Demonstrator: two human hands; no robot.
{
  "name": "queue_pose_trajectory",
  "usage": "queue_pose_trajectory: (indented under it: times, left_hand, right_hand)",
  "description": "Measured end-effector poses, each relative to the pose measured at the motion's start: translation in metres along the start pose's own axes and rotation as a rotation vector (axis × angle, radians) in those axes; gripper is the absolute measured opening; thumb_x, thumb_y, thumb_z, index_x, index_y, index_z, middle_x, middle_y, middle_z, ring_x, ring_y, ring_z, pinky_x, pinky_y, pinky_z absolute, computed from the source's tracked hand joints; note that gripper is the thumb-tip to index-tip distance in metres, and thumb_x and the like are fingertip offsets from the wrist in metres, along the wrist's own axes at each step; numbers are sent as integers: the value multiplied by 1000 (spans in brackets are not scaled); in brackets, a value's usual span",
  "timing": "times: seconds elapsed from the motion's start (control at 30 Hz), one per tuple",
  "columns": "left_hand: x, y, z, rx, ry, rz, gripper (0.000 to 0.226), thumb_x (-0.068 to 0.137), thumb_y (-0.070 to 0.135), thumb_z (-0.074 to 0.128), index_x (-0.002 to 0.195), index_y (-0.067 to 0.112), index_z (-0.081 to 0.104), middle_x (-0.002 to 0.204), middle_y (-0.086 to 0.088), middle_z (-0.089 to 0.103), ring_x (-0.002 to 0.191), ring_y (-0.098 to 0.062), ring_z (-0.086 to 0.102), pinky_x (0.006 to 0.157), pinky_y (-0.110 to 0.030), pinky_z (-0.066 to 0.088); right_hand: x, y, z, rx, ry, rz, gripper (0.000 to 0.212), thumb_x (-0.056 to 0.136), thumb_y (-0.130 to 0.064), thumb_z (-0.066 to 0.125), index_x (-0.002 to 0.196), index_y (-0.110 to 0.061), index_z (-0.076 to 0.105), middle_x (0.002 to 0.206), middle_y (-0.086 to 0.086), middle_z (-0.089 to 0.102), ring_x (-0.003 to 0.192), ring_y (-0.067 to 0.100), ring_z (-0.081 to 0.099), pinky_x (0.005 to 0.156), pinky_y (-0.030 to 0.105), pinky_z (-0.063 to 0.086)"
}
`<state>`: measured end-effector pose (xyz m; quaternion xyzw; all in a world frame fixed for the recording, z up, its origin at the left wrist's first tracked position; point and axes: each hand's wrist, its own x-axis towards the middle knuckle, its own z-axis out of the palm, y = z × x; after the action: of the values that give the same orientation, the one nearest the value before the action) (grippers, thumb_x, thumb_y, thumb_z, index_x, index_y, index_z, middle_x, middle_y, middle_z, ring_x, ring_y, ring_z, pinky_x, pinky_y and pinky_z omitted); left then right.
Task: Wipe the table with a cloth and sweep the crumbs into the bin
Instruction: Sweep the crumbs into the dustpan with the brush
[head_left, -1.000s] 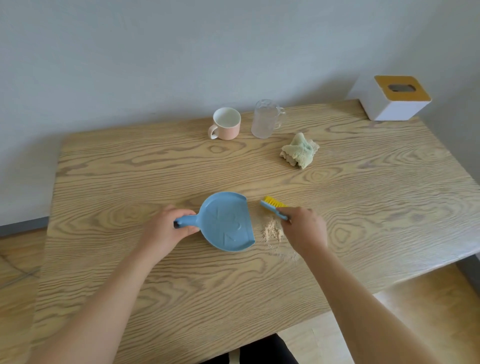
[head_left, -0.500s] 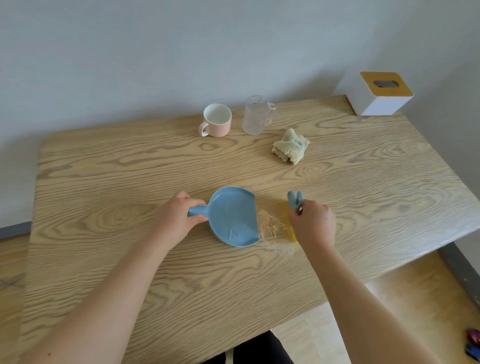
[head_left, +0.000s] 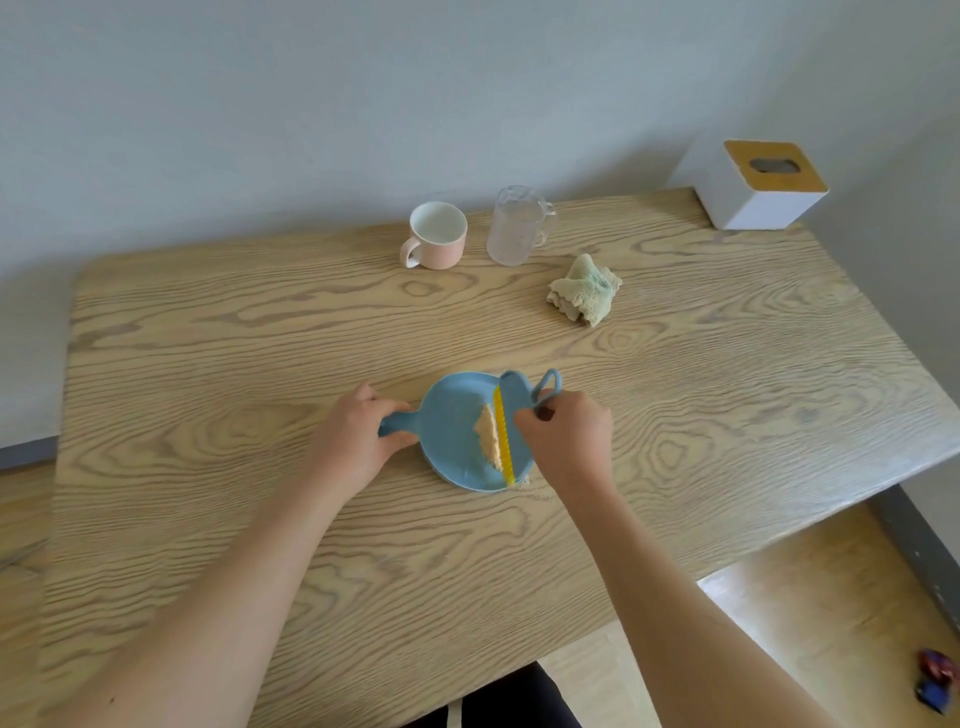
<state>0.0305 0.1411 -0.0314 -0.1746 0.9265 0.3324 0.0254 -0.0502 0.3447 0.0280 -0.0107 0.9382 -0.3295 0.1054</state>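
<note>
The left hand (head_left: 358, 441) grips the handle of the blue dustpan (head_left: 449, 423), which lies flat in the middle of the tabletop (head_left: 234, 364). The right hand (head_left: 566, 441) grips the brush (head_left: 517, 397), its yellow bristles set against the crumbs (head_left: 487, 436) heaped in the pan. The crumpled cloth (head_left: 584, 291) lies near the far edge.

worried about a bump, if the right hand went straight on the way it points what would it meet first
Likely the dustpan rear rim, then the left hand gripping its handle; depth unclear.
</note>
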Motion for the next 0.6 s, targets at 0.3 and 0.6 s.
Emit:
queue_pose_trajectory:
  times: [0.3, 0.6]
  left_hand:
    - [-16, -12, 6, -281, 49, -92, 26, 81, 24, 71, 106, 21, 65, 103, 0, 54, 92, -11, 51, 76, -18, 36]
    - [-28, -26, -9, -332, 167, -207, 22, 83, 29, 69, 104, 26, 62, 108, 2, 58, 92, -13, 57, 76, -22, 38]
  right_hand:
    - [27, 26, -43, -29, 165, 20, 19, 75, -19, 62, 66, -2, 63, 50, 7, 48, 49, 19, 41, 46, 28, 32]
    - [43, 40, -21, -187, -26, -224, 27, 87, -13, 59, 107, -28, 71, 91, -6, 72, 84, 16, 63, 65, 24, 42]
